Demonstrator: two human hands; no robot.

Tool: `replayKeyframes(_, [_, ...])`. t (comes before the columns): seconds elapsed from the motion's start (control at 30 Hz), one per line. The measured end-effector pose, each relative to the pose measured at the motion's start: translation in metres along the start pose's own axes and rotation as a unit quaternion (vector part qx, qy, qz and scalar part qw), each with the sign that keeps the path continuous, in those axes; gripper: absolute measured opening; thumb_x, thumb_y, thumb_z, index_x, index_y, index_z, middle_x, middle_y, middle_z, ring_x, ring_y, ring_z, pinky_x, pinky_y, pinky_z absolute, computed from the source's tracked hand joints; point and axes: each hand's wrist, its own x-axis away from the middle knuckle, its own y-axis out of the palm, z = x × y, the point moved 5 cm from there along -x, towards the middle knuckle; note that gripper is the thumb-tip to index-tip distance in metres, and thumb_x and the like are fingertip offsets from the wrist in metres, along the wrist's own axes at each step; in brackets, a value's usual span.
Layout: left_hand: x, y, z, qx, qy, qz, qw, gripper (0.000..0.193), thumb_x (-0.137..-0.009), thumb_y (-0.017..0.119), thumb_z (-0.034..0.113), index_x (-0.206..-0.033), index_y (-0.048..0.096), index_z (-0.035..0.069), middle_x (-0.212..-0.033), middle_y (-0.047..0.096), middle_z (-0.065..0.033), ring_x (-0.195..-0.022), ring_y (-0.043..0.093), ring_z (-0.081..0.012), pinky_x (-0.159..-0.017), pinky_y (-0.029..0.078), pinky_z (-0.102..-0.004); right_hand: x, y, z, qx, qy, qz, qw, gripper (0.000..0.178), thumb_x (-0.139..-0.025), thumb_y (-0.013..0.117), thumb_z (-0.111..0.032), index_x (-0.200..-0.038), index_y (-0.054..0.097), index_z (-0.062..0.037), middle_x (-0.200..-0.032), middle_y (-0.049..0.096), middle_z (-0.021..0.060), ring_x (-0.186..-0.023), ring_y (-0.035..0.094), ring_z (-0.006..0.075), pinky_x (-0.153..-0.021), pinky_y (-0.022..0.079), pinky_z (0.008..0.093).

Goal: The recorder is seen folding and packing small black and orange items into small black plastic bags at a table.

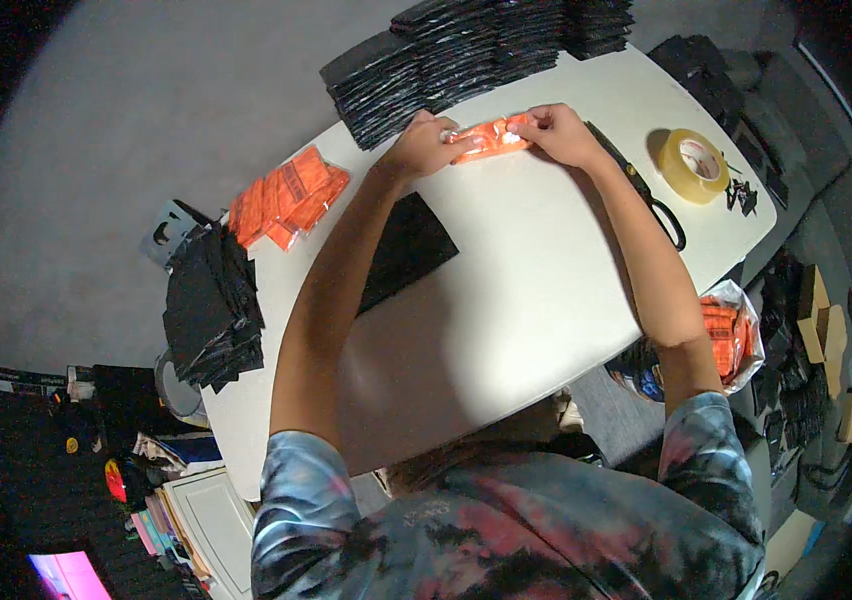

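An orange packet in clear plastic [491, 138] is stretched between my two hands near the far edge of the white table [536, 260]. My left hand [424, 148] pinches its left end, and my right hand [563, 136] grips the right end with thumb and fingers. Beside my left forearm lies a flat black bag or sheet [408, 250], partly covered by that arm. Farther left sits a loose pile of similar orange packets [291, 195]. Right of my right hand, scissors with black handles [661, 205] lie along the forearm, which hides part of them.
Neat stacks of folded black plastic [486, 60] line the far edge. A heap of black bags [211, 310] hangs over the left edge. At the right are a roll of clear tape [694, 165] and small black scraps [742, 196]. A bag of orange packets [731, 335] stands below the right edge.
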Motion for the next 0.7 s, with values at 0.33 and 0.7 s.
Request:
replayKeyframes(0.33, [0.007,0.014,0.004,0.244,0.014,0.031,0.969,0.052,-0.092,0.08,0.04,-0.118,0.066,-0.002,-0.105,0.074,-0.0145,-0.09,0.07,-0.016,-0.077,0.057,-0.0317,0.004,-0.007,-0.008,-0.047,-0.177,0.113,0.977,0.035,-0.096,0.078,-0.035,-0.092,0.077,-0.0003,-0.075,0.068,-0.0009,-0.07,0.057,0.0096,-0.066,0.047,0.0279])
replayKeyframes(0.7, [0.099,-0.023,-0.015,0.308,-0.014,0.223,0.925,0.031,-0.097,0.076,0.029,-0.114,0.079,0.003,-0.092,0.08,-0.0052,-0.08,0.069,-0.0072,-0.074,0.056,-0.0242,0.023,0.04,-0.067,-0.173,0.036,-0.033,0.984,0.024,-0.093,0.082,-0.022,-0.104,0.079,-0.0005,-0.089,0.075,0.0012,-0.078,0.063,0.0061,-0.074,0.049,0.0213])
